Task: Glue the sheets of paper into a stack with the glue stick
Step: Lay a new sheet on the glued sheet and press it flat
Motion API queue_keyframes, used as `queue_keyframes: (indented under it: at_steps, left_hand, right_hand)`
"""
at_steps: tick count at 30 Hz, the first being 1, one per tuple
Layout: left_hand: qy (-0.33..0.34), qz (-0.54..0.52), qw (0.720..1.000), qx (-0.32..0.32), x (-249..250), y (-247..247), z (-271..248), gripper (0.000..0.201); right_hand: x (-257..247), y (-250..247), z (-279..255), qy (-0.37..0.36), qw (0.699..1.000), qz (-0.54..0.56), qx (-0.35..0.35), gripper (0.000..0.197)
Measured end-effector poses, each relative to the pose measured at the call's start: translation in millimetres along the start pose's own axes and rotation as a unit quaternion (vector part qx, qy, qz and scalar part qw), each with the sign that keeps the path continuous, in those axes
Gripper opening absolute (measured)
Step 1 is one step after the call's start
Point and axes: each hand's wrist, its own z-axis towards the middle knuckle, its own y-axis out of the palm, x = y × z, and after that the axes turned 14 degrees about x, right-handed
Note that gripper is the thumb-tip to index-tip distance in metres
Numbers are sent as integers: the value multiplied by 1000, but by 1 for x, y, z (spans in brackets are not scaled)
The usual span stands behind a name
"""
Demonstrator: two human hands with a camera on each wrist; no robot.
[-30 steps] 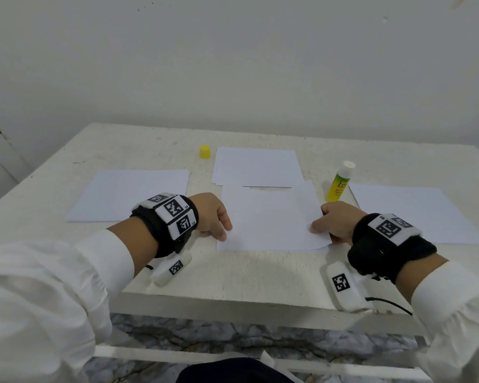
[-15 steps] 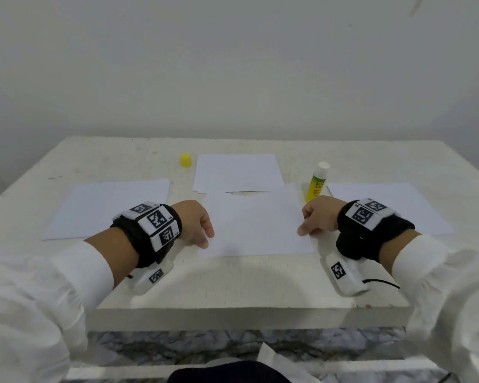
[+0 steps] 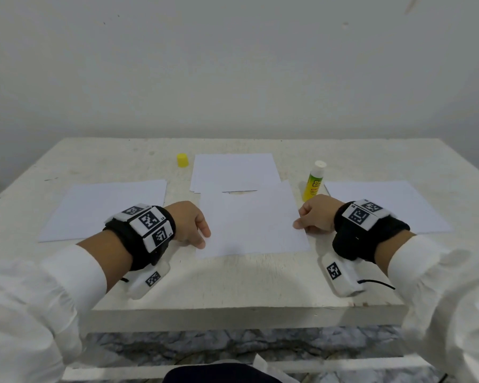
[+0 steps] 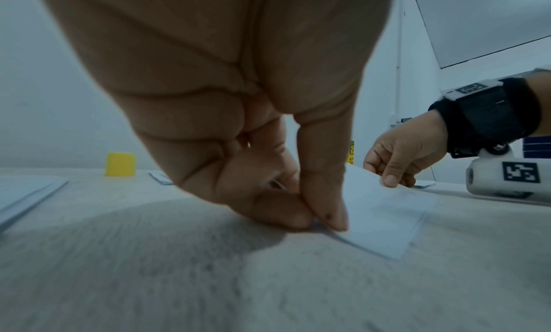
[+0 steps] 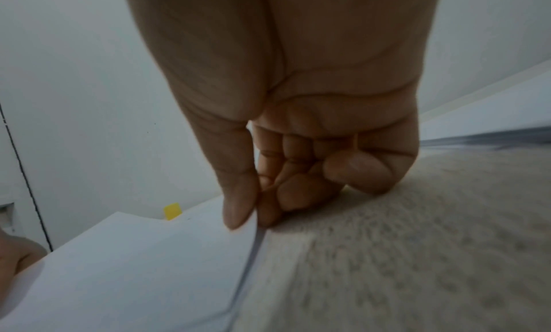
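A white sheet (image 3: 249, 222) lies in the middle of the table, its far edge overlapping another sheet (image 3: 233, 170) behind it. My left hand (image 3: 203, 240) pinches the middle sheet's left edge between thumb and forefinger, as the left wrist view shows at the hand (image 4: 322, 216) and sheet (image 4: 384, 219). My right hand (image 3: 297, 225) pinches the right edge; in the right wrist view the hand (image 5: 250, 216) lifts the sheet's (image 5: 134, 266) edge slightly. The glue stick (image 3: 313, 181) stands uncapped just beyond my right hand. Its yellow cap (image 3: 182, 160) sits at the back left.
One more sheet (image 3: 103, 208) lies to the left and another (image 3: 385, 205) to the right. The white table (image 3: 233, 283) has bare surface between the middle sheet and its front edge. A plain wall stands behind.
The head view has tilted up and swung, showing more wall. Both hands keep pinching the middle sheet's side edges, and the sheet lies a little squarer to the table's front.
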Motion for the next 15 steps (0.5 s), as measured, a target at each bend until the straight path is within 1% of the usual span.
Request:
queue_keyframes:
  at_steps: [2,4,5,8,15]
  left_hand:
    - [-3,-6,1000,-2,0,0,0,18]
    - [-5,-10,1000,-5,0,0,0,18]
    - [-6,-12,1000,-5,0,0,0,18]
    - [-10,-17,1000,-6,0,0,0,19]
    - [-14,-20,1000,-10,0,-1,-1,20]
  right_hand:
    - [1,0,0,0,1000,6,8,39]
    - [1,-1,0,-4,1000,7,1,39]
    - [2,-3,-1,-5,1000,12,-12,37]
    - [4,-8,-2,-4,998,32,-53,16]
    - [4,-7,-2,-28,998,-5,-49,15]
